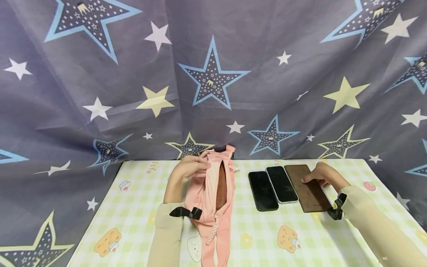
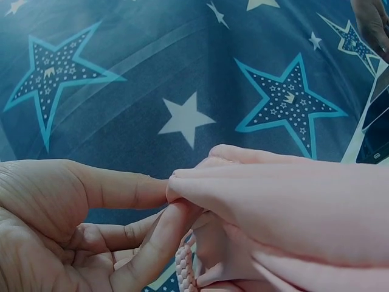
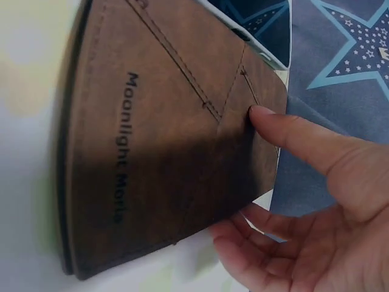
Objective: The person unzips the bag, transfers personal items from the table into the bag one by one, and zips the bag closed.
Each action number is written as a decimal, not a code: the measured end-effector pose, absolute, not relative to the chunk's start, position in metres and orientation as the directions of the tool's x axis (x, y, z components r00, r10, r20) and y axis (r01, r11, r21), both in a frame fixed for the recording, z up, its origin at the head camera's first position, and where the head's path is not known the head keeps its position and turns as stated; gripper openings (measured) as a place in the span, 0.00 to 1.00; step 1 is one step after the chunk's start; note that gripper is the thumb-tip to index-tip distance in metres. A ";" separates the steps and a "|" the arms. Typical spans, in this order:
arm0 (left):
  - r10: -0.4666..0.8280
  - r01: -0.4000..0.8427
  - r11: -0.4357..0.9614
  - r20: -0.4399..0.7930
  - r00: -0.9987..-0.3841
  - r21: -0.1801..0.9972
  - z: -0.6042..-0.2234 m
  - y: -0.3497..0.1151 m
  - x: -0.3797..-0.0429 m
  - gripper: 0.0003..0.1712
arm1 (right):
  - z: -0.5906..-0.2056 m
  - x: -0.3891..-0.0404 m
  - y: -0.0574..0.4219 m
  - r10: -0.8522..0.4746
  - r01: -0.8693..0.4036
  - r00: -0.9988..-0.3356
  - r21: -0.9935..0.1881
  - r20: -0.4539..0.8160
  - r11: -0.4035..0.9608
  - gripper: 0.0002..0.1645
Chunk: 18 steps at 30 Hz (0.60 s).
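My left hand (image 1: 191,167) pinches the upper edge of a pink waist bag (image 1: 197,200) between thumb and finger. The bag's zip gapes lengthwise, and something brown (image 1: 221,189) shows in the opening. In the left wrist view, the fingertips grip a fold of the pink fabric (image 2: 292,207). Over on the right, my right hand (image 1: 324,174) holds a brown leather wallet (image 1: 308,193) by its far right side, thumb on top and fingers at the edge and below. The right wrist view shows stitching and printed lettering on the wallet (image 3: 164,140).
Two phones with dark screens, a black phone (image 1: 262,191) and a white-edged phone (image 1: 282,184), lie side by side between bag and wallet. A green checked cloth (image 1: 140,222) covers the table. Behind its far edge hangs a grey star-patterned curtain (image 1: 133,74).
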<state>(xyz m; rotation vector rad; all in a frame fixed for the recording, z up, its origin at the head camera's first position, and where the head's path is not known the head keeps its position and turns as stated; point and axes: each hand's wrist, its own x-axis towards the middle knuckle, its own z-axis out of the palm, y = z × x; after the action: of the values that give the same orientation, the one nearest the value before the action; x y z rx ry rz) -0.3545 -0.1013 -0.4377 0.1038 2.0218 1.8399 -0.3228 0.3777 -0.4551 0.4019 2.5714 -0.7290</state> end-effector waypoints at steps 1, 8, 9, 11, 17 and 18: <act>0.317 -0.213 0.133 -0.245 -0.916 0.968 -0.437 -0.101 -0.354 0.16 | -0.455 -0.322 0.378 0.159 0.388 -0.861 -0.421 -0.484 0.820 0.42; 0.294 -0.211 0.160 -0.250 -0.923 0.964 -0.436 -0.100 -0.355 0.16 | -0.452 -0.322 0.379 0.173 0.409 -0.834 -0.376 -0.523 0.831 0.39; 0.292 -0.210 0.160 -0.250 -0.923 0.964 -0.435 -0.100 -0.355 0.16 | -0.453 -0.322 0.379 0.171 0.411 -0.829 -0.373 -0.533 0.832 0.40; 0.294 -0.208 0.157 -0.247 -0.923 0.965 -0.435 -0.100 -0.354 0.16 | -0.454 -0.324 0.379 0.167 0.415 -0.819 -0.366 -0.549 0.833 0.41; 0.290 -0.220 0.135 -0.251 -0.924 0.966 -0.436 -0.101 -0.354 0.16 | -0.453 -0.325 0.377 0.151 0.423 -0.808 -0.382 -0.569 0.822 0.40; 0.289 -0.219 0.137 -0.251 -0.924 0.966 -0.437 -0.102 -0.354 0.16 | -0.453 -0.325 0.378 0.149 0.426 -0.808 -0.390 -0.570 0.816 0.39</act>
<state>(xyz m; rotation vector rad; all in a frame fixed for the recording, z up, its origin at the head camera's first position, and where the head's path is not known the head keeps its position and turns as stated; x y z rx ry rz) -0.3545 -0.1015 -0.4368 0.0667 2.0445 1.8413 -0.3247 0.3776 -0.4530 0.4242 2.4689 -0.6991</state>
